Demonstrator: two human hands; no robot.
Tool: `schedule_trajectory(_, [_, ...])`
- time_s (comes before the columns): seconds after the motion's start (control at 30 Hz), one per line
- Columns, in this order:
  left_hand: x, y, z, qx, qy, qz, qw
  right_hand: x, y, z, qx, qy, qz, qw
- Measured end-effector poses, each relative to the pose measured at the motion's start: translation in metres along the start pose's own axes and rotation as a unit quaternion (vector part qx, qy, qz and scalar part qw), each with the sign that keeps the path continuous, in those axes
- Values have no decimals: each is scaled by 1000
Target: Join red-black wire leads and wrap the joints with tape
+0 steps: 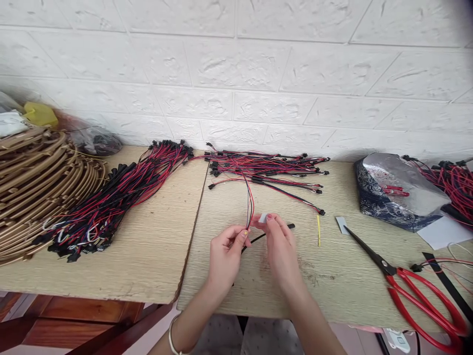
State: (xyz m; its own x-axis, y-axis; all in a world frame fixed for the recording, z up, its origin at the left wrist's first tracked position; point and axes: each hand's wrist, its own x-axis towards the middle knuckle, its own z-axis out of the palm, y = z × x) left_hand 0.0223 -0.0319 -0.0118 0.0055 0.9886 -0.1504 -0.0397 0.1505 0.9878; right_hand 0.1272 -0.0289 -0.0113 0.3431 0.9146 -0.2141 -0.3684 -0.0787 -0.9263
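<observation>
My left hand [226, 251] pinches a thin wire harness [250, 202], whose red, black and blue wires rise from the fingers towards the pile behind. Between the thumb and fingers of my right hand [280, 241] is a small pale rectangular piece [263, 217], close beside the wires. A black cable end [291, 226] sticks out to the right behind my right hand. Farther right, a similar pale piece [341, 225] lies flat under the tip of red-handled scissors [386, 268]. A short yellow strip [318, 230] rests on the table between them.
Wire harnesses [266, 165] lie spread along the wall. A big bundle of harnesses [129, 192] is on the left, beside coiled cane-like strips [44, 187]. A patterned fabric bag [380, 207], more wires [451, 185] and a black strip [449, 283] occupy the right side.
</observation>
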Motion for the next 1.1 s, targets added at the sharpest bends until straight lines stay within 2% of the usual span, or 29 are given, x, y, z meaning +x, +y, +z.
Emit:
schedule_trajectory(0.13, [-1, -4, 0, 4, -11, -15, 1000, 9, -8, 4, 142, -62, 52, 987])
schedule_trajectory(0.23, [-2, -7, -1, 13, -19, -23, 999, 23, -18, 7, 188, -86, 97, 974])
schedule_trajectory(0.37, [-2, -8, -2, 8, -15, -29, 999, 33, -22, 8, 197, -126, 123, 964])
schedule_trajectory(0.53, [1, -7, -3, -16, 0, -36, 999, 36, -22, 10, 179, -122, 102, 971])
schedule_trajectory(0.73, [6, -2, -5, 3, 4, -57, 998, 43, -41, 16, 187, -131, 146, 962])
schedule_trajectory(0.83, [7, -1, -6, 19, -6, -63, 998, 44, -46, 17, 178, -132, 143, 964])
schedule_trajectory(0.9, [6, -3, -6, 35, -6, -40, 999, 44, -47, 17, 179, -136, 137, 965])
schedule_trajectory(1.1, [2, -12, -3, 150, 0, 101, 984, 45, -43, 22, 212, -106, 126, 963])
